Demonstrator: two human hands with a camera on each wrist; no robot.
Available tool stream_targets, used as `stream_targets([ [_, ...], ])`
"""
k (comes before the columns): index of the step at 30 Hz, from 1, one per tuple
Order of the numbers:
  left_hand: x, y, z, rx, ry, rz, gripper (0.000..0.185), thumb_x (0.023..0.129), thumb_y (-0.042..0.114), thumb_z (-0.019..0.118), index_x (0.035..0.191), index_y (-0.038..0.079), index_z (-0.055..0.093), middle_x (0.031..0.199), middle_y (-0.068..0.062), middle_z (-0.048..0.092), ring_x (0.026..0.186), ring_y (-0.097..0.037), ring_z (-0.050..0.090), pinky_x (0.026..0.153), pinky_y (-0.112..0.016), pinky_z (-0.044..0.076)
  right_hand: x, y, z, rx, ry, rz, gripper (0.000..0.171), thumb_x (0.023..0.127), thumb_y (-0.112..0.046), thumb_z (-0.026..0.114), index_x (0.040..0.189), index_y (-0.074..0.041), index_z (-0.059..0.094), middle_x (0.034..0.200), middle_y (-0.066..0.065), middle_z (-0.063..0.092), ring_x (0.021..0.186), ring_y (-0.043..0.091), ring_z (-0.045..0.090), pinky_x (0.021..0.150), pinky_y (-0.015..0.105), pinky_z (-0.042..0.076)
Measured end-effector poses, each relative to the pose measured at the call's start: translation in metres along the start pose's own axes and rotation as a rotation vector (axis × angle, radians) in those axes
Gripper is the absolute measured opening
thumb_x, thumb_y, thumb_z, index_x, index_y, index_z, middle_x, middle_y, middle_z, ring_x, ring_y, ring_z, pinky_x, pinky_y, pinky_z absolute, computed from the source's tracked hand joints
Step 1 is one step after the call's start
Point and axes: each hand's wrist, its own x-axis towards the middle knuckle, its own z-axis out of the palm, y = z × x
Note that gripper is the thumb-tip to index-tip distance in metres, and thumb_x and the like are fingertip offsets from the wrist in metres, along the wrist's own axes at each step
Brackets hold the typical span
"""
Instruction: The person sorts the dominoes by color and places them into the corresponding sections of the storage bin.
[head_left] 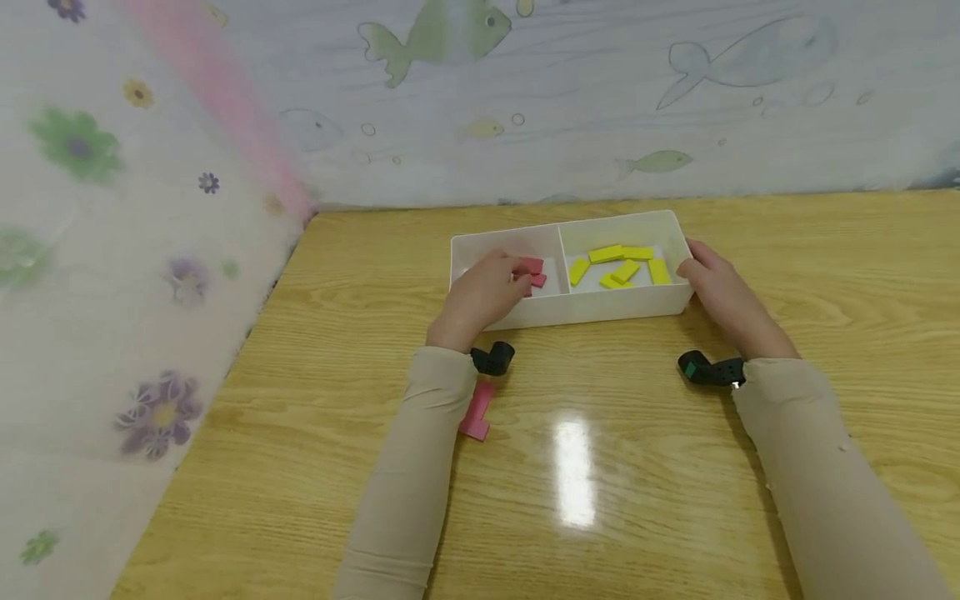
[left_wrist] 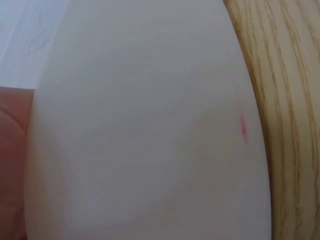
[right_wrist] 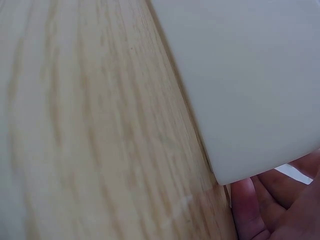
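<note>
Holding white tray (head_left: 600, 312), hands (head_left: 483, 293) either side

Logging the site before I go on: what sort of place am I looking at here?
Probably a makeshift tabletop sorting station, not a workshop: a wooden table, patterned fish-and-flower sheets hung as a backdrop, and a white two-compartment tray of pink and yellow blocks between both hands.
</note>
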Motion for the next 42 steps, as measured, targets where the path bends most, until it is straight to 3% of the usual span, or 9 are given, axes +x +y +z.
stream_targets([
  [6,-0.002,0.000,-0.002,0.036,0.019,0.027,0.022,0.091,0.031,0.043,0.096,0.019,0.061,0.104,0.005,0.052,0.086,-0.012,0.048,0.077,-0.030,0.042,0.001,-0.001,0.000,-0.001,0.007,-0.005,0.055,0.092,-0.029,0.026,0.145,-0.019,0.011,0.148,0.005,0.012,0.132,0.024,0.009,0.104,0.049,0.008],
  [13,0.001,0.001,-0.002,-0.058,-0.005,0.038,0.028,0.092,0.027,0.041,0.115,0.023,0.055,0.095,0.012,0.061,0.081,-0.004,0.052,0.075,-0.025,0.040,0.001,-0.001,0.000,-0.011,0.010,-0.012,0.055,0.092,-0.029,0.026,0.145,-0.019,0.012,0.147,0.004,0.013,0.132,0.023,0.009,0.104,0.049,0.008],
  [18,-0.002,0.000,-0.001,0.015,-0.021,0.005,0.024,0.092,0.032,0.041,0.107,0.020,0.054,0.086,0.009,0.058,0.079,-0.010,0.049,0.071,-0.030,0.040,0.000,0.000,0.001,-0.010,0.001,-0.009,0.055,0.092,-0.029,0.026,0.145,-0.017,0.012,0.147,0.006,0.013,0.132,0.024,0.010,0.104,0.049,0.009],
  [25,-0.002,0.001,-0.001,0.026,0.009,0.022,0.030,0.091,0.032,0.042,0.116,0.021,0.055,0.100,0.010,0.055,0.088,-0.008,0.047,0.077,-0.031,0.041,0.003,0.001,-0.001,-0.027,-0.001,-0.014,0.055,0.093,-0.029,0.026,0.145,-0.018,0.012,0.147,0.006,0.014,0.132,0.025,0.010,0.104,0.050,0.009],
  [28,-0.001,0.000,-0.001,-0.063,0.016,0.046,0.029,0.091,0.032,0.045,0.116,0.022,0.057,0.098,0.010,0.058,0.086,-0.006,0.050,0.077,-0.029,0.040,0.005,0.002,-0.003,-0.030,-0.009,-0.005,0.055,0.093,-0.030,0.025,0.145,-0.019,0.010,0.148,0.005,0.012,0.132,0.025,0.009,0.104,0.050,0.008],
  [35,-0.004,-0.010,-0.002,-0.529,0.002,0.112,0.033,0.092,0.031,0.047,0.120,0.015,0.054,0.108,0.003,0.061,0.088,-0.011,0.061,0.081,-0.025,0.044,0.007,0.004,-0.003,-0.027,-0.020,0.006,0.056,0.093,-0.031,0.026,0.145,-0.020,0.009,0.148,0.004,0.009,0.133,0.024,0.004,0.104,0.051,0.006],
  [37,-0.006,-0.012,-0.004,-0.618,-0.004,0.119,0.035,0.092,0.033,0.047,0.120,0.013,0.054,0.112,0.001,0.059,0.092,-0.015,0.061,0.084,-0.028,0.045,0.008,0.005,-0.003,-0.025,-0.026,0.022,0.056,0.093,-0.032,0.027,0.145,-0.021,0.008,0.148,0.003,0.008,0.133,0.023,0.002,0.104,0.052,0.005],
  [40,-0.011,-0.012,-0.008,-0.641,0.005,0.132,0.037,0.092,0.038,0.045,0.120,0.015,0.054,0.115,0.004,0.056,0.099,-0.013,0.057,0.085,-0.030,0.045,0.008,0.005,-0.002,-0.031,-0.025,0.018,0.057,0.093,-0.033,0.027,0.145,-0.021,0.007,0.148,0.003,0.008,0.133,0.023,0.003,0.104,0.051,0.005],
  [42,-0.014,-0.012,-0.012,-0.584,0.035,0.149,0.036,0.091,0.041,0.044,0.118,0.020,0.056,0.113,0.009,0.055,0.101,-0.009,0.054,0.084,-0.028,0.044,0.008,0.006,-0.004,-0.038,-0.020,0.006,0.056,0.093,-0.032,0.026,0.145,-0.020,0.009,0.148,0.005,0.010,0.133,0.025,0.006,0.103,0.051,0.007],
])
